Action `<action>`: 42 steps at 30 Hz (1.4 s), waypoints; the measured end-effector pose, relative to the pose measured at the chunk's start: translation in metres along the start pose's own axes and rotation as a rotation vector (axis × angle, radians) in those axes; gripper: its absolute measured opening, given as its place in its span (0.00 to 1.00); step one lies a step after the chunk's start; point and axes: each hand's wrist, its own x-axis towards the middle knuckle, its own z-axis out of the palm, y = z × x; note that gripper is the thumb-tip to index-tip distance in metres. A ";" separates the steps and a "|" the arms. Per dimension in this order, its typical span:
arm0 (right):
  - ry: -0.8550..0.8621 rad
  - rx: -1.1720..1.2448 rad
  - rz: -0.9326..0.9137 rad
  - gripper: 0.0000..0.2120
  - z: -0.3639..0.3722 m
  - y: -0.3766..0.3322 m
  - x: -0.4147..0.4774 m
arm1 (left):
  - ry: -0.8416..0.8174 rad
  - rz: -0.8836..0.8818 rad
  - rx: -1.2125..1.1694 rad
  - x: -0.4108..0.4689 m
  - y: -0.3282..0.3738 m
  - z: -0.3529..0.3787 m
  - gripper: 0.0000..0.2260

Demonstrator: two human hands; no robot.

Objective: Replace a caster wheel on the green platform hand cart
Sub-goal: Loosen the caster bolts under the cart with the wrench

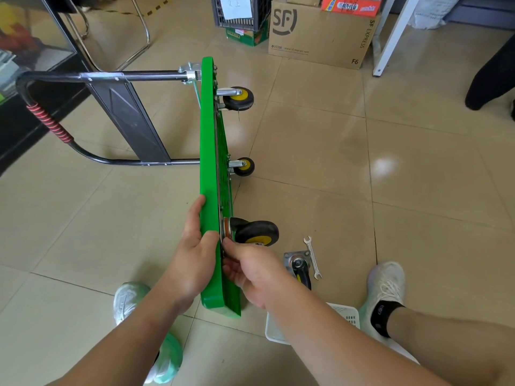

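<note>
A brown cardboard shipping box printed "SF EXPRESS" (320, 37) was set on the beige tiled floor (418, 176) at the far side. A red and yellow printed packet (351, 5) was laid on top of it. Just left of the box, a dark slatted plastic crate (262, 9) was stacked on a green printed carton (246, 36). A white metal table leg (390, 43) was seen to the right, and a chrome tubular chair frame (139, 32) at far left.

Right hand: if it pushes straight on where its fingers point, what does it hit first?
The caster mounting plate on the green platform; right hand fingertips look already on it, depth unclear.
</note>
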 end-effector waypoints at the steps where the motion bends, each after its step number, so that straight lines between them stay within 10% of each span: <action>1: -0.001 0.019 0.010 0.07 0.000 0.000 0.000 | 0.000 -0.001 0.003 0.000 0.000 0.000 0.30; 42: 0.018 -0.001 0.125 0.10 0.003 -0.001 0.000 | 0.020 0.012 0.068 0.003 -0.001 0.000 0.30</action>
